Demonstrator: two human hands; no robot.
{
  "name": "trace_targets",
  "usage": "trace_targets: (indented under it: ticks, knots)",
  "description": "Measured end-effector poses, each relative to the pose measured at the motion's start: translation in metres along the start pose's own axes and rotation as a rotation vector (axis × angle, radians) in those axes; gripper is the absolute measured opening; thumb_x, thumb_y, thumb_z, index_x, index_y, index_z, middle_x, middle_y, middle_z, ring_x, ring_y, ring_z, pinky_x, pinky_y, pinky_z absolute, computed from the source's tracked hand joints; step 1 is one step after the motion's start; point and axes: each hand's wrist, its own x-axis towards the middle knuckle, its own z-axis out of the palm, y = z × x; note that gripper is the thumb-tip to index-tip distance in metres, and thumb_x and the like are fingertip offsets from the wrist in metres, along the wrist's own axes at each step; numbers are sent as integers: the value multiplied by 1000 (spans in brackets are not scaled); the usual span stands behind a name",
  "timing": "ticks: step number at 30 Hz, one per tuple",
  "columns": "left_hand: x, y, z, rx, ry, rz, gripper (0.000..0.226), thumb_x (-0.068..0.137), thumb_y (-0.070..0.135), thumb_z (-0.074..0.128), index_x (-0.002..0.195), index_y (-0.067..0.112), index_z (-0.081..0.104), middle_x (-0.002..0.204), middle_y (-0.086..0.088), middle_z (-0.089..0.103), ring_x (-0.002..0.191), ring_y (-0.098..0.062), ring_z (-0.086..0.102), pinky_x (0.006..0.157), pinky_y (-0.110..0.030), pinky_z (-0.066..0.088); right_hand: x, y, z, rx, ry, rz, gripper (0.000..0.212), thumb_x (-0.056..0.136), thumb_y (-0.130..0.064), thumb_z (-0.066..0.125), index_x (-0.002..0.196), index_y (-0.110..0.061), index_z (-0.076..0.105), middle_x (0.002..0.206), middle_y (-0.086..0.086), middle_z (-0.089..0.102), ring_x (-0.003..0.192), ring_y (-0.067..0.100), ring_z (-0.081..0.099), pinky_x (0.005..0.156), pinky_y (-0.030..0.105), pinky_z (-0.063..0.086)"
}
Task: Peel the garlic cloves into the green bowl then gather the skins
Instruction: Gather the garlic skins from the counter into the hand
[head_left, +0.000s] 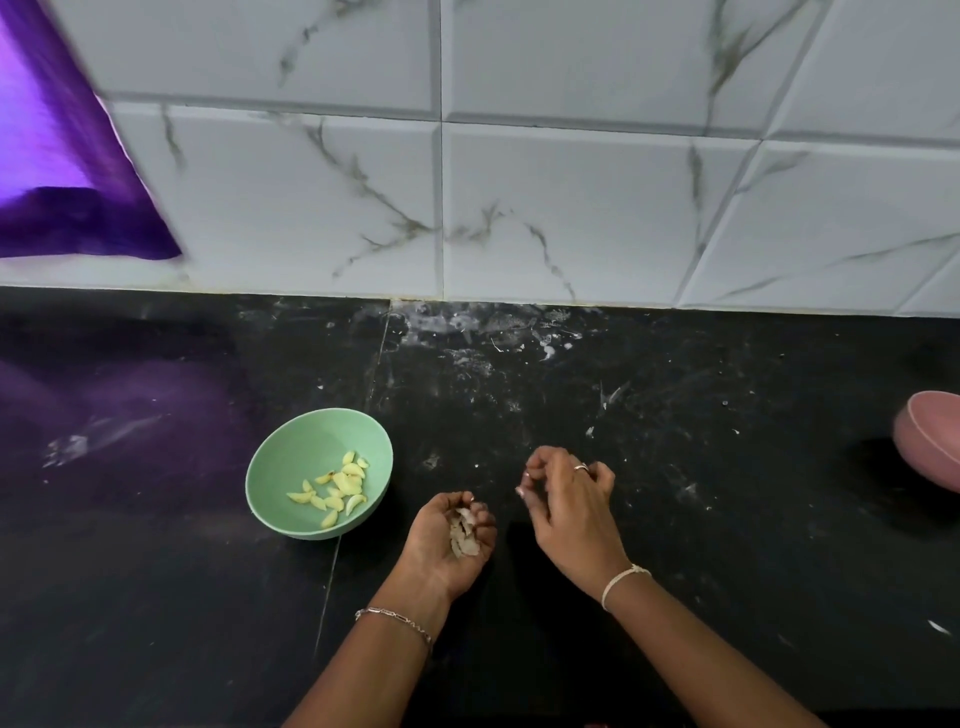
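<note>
The green bowl (307, 446) stands on the black bench (685, 525) and holds a small heap of peeled, pale yellow garlic cloves (337, 486), gathered toward the bowl's right side.

Just to the right of the bowl, and a little nearer the person, the left hand (445, 543) is turned palm up. Its grip is a loose cup, with the fingers curled inward round a clump of papery garlic skins (464, 530). The skins lie in the hollow of the palm, under the bent fingertips.

Farther right of the bowl, apart from the left hand, the right hand (569, 499) is over the bench with its back upward. Its fingers are bent and the thumb and forefinger are drawn close together. Whether that grip pinches a scrap of skin cannot be told. It wears a ring (582, 467), and a pale cord (621, 579) circles its wrist. A chain bracelet (395, 621) circles the left wrist.

Well to the right of the bowl, at the frame's edge, sits a pink bowl (930, 447). Behind the bowl rises a marbled tile wall (519, 182), and up to the left hangs a purple sheet (62, 171).
</note>
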Motion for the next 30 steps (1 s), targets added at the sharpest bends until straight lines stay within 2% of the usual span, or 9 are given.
trace_targets:
  ticks: [3, 5, 7, 8, 17, 22, 24, 27, 30]
  knots:
    - [8, -3, 2, -52, -53, -26, 18, 88, 10, 41, 76, 6, 53, 70, -8, 54, 52, -16, 55, 49, -22, 48, -1, -26, -4, 109, 22, -30, 31, 87, -20, 65, 106, -30, 42, 87, -18, 58, 88, -4, 52, 95, 25, 16]
    - [9, -4, 4, -84, -122, -60, 18, 86, 9, 41, 84, 1, 57, 78, -12, 60, 68, -18, 60, 78, -22, 52, -3, -35, -3, 114, -19, -65, 31, 88, -21, 63, 106, -31, 41, 87, -19, 58, 92, -3, 54, 96, 24, 16]
    - [12, -4, 3, -82, -137, -104, 26, 87, 11, 39, 91, -5, 60, 90, -17, 61, 86, -23, 59, 109, -26, 38, -4, -38, -1, 95, -53, -87, 28, 90, -21, 62, 109, -30, 43, 88, -20, 59, 97, -1, 55, 97, 24, 16]
    - [13, -4, 2, -76, -133, -118, 29, 89, 12, 39, 94, -6, 61, 94, -19, 61, 90, -25, 59, 114, -28, 32, -4, -39, 0, 85, -65, -88, 26, 91, -22, 61, 110, -30, 44, 89, -19, 60, 99, -1, 54, 97, 23, 16]
    - [11, -5, 5, -56, -146, -126, 23, 81, 9, 44, 92, -3, 60, 87, -13, 57, 82, -20, 56, 110, -27, 33, 3, -43, -3, -84, -101, -104, 37, 81, -26, 70, 103, -36, 42, 77, -17, 59, 97, 2, 51, 88, 21, 8]
    - [12, -5, 3, -16, -125, -114, 34, 91, 17, 39, 100, -5, 63, 103, -18, 63, 105, -26, 58, 112, -35, 35, 1, -45, -2, -186, -90, -182, 21, 87, -23, 61, 102, -35, 53, 80, -15, 65, 95, 7, 55, 90, 28, 14]
    - [9, -6, 5, -15, -131, -112, 38, 93, 19, 39, 97, -8, 65, 99, -20, 65, 100, -28, 61, 103, -37, 43, -1, -45, 0, -225, -85, -177, 28, 77, -25, 73, 97, -36, 56, 74, -17, 63, 89, 7, 58, 89, 30, 18]
    - [2, -7, 11, 20, -146, -103, 38, 84, 14, 41, 82, -10, 69, 88, -22, 68, 85, -28, 66, 80, -39, 56, -3, -45, 2, -216, -51, -171, 37, 62, -23, 84, 86, -35, 59, 68, -19, 60, 80, 6, 59, 86, 30, 22]
    - [-1, -7, 13, 21, -139, -98, 34, 79, 11, 40, 81, -10, 68, 85, -22, 68, 77, -29, 68, 79, -39, 52, -4, -44, 4, -221, -27, -175, 28, 65, -23, 81, 82, -34, 62, 68, -18, 60, 79, 5, 58, 85, 30, 23]
